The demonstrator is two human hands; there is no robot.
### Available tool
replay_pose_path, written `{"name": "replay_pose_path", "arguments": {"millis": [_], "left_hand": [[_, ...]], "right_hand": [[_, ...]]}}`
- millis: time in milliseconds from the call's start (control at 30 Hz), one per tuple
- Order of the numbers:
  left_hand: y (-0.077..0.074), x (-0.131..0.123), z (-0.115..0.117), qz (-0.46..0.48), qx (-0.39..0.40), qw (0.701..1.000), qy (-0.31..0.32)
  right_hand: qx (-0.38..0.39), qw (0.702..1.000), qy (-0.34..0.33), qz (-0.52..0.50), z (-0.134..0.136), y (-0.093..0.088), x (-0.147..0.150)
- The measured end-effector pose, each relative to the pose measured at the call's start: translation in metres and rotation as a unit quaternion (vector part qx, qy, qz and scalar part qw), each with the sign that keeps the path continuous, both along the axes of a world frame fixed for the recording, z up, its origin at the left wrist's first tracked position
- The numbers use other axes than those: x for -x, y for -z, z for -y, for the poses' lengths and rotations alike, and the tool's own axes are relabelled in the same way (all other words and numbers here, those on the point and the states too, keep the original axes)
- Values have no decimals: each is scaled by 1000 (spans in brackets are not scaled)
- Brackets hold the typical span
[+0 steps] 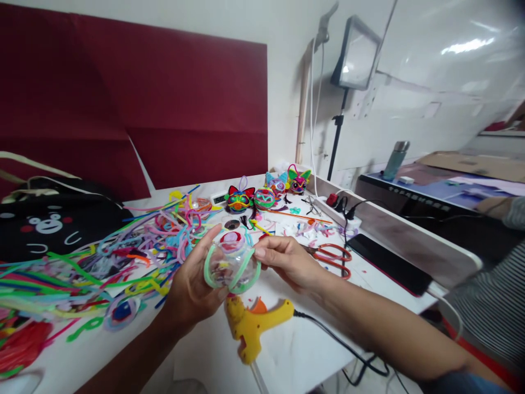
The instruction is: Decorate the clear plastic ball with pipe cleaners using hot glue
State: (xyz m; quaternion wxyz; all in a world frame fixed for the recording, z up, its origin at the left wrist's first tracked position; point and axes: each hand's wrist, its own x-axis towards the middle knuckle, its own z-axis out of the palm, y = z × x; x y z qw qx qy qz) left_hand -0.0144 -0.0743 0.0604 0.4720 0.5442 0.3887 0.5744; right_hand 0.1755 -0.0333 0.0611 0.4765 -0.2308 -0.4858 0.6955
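Note:
A clear plastic ball [223,266] with light green pipe cleaner [241,273] strips around it is held above the table. My left hand [192,282] wraps its left side, fingers behind and thumb at the bottom. At the ball's upper right, my right hand [287,261] pinches the green pipe cleaner between thumb and forefinger. A round red and pink piece [230,239] shows at the top of the ball. Just below my hands a yellow hot glue gun [258,325] lies on the table, its black cord running right.
Loose pipe cleaners [135,257] pile up on the left. Several finished colourful balls [264,198] stand at the back. Orange-handled scissors [332,256], a black phone [389,262] and a power strip [337,212] lie right. A person's striped sleeve [492,306] is at the right edge.

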Motion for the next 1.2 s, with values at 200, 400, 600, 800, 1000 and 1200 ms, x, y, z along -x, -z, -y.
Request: {"name": "replay_pose_path", "arguments": {"millis": [200, 400, 600, 800, 1000, 1200], "left_hand": [[1, -2, 2, -27, -4, 1000, -5], [0, -7, 7, -51, -15, 998, -15], [8, -10, 8, -8, 3, 1000, 20], [14, -14, 9, 13, 36, 999, 13], [23, -11, 5, 3, 19, 1000, 11], [30, -5, 1, -15, -2, 999, 48]], "right_hand": [[49, 997, -41, -34, -3, 8, 0], [59, 990, -108, -67, -7, 16, -3], [66, 981, -163, -85, -11, 22, -6], [74, 976, -184, -93, -16, 27, -7], [69, 972, -201, -99, -18, 33, -9], [57, 972, -207, -97, -20, 35, -9]]}}
